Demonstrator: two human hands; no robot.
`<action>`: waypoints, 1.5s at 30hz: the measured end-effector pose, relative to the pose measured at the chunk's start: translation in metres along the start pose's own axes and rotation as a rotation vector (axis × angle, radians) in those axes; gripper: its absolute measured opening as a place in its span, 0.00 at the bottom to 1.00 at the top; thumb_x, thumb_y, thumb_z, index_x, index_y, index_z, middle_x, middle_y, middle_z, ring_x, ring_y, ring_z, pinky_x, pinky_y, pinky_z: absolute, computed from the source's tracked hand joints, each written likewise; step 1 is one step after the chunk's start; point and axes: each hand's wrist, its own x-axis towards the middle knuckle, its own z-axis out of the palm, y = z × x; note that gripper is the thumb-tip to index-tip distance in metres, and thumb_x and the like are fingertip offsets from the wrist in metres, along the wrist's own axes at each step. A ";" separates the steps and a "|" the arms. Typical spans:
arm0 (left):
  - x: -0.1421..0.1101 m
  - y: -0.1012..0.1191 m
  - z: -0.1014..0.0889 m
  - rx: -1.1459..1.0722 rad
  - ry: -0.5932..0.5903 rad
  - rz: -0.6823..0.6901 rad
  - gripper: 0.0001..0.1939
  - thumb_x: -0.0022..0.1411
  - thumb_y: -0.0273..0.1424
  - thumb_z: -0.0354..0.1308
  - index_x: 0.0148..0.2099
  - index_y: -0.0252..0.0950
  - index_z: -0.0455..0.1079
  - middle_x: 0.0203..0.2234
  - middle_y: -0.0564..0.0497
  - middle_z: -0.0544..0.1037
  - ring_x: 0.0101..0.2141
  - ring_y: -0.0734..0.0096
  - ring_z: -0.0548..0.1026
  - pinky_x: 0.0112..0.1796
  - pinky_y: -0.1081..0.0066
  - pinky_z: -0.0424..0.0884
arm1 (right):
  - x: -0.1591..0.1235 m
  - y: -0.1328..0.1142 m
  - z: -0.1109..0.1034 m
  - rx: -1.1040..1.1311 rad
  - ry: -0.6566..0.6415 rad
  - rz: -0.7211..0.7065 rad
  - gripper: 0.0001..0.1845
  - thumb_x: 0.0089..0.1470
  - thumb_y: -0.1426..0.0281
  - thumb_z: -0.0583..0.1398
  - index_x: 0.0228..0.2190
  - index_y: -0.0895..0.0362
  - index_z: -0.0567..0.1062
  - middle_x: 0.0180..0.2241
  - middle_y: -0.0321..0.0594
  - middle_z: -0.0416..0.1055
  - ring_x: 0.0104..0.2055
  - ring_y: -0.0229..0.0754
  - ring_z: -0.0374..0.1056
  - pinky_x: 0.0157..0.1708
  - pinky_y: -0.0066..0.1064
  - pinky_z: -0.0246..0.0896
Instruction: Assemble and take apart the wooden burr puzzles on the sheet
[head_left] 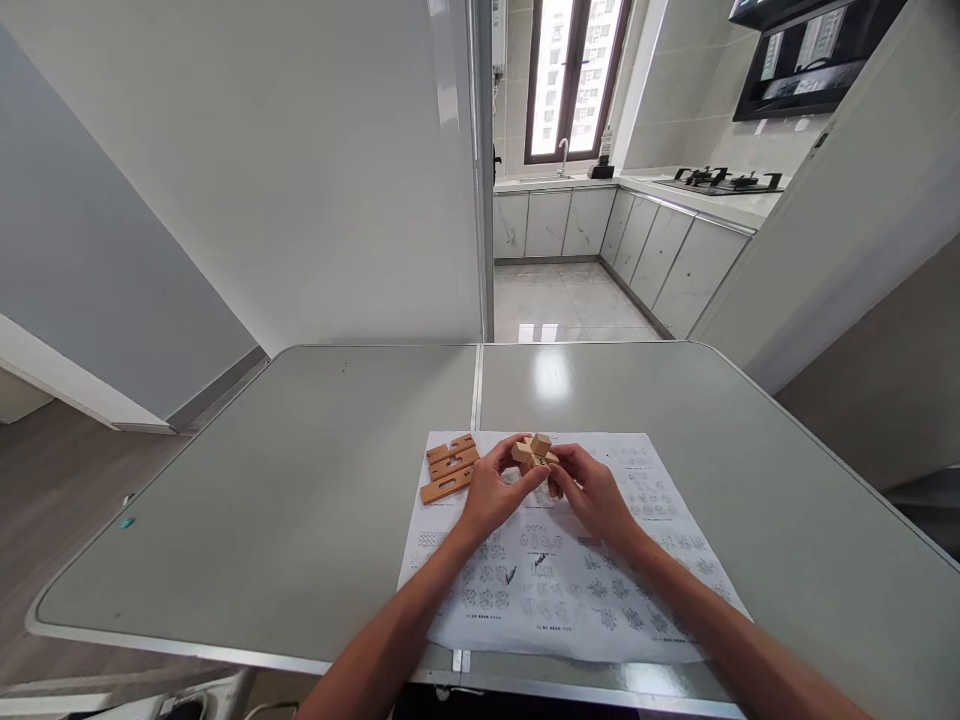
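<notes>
A light wooden interlocking puzzle [537, 449], with block ends sticking out several ways, is held just above a printed sheet [600, 560]. My left hand [501, 488] grips it from the left, thumb and fingers closed on its side. From the right, my right hand [589, 485] pinches the same puzzle, its fingers bent inward. Beside my left hand, several darker brown notched wooden pieces [448, 487] lie on the sheet's upper left corner. Small line drawings and text cover the paper; my forearms and hands hide part of it.
The sheet lies on a grey folding table [247, 500] with a metal seam down its middle. A small teal object [127, 523] sits near the left edge. Beyond the table are a white panel [337, 180] and a kitchen with a gas stove [724, 181].
</notes>
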 end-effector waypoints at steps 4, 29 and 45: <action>-0.001 0.001 0.000 0.001 -0.001 -0.002 0.24 0.62 0.39 0.70 0.57 0.37 0.75 0.47 0.44 0.84 0.47 0.58 0.83 0.52 0.61 0.77 | 0.002 -0.007 -0.002 0.046 -0.045 0.035 0.19 0.68 0.50 0.58 0.44 0.53 0.71 0.26 0.34 0.71 0.27 0.41 0.68 0.32 0.35 0.67; -0.005 -0.002 -0.001 0.364 -0.042 0.307 0.35 0.60 0.36 0.72 0.67 0.47 0.66 0.51 0.46 0.75 0.43 0.62 0.76 0.47 0.61 0.76 | 0.014 -0.020 -0.014 0.218 -0.122 0.242 0.25 0.62 0.43 0.61 0.38 0.54 0.73 0.27 0.34 0.69 0.27 0.39 0.62 0.29 0.33 0.60; -0.001 0.004 -0.006 0.286 0.032 0.217 0.32 0.57 0.44 0.74 0.60 0.41 0.70 0.48 0.46 0.78 0.38 0.64 0.73 0.42 0.64 0.71 | 0.013 -0.013 -0.022 0.472 -0.271 0.333 0.28 0.59 0.44 0.65 0.47 0.54 0.72 0.28 0.34 0.72 0.28 0.39 0.66 0.31 0.33 0.62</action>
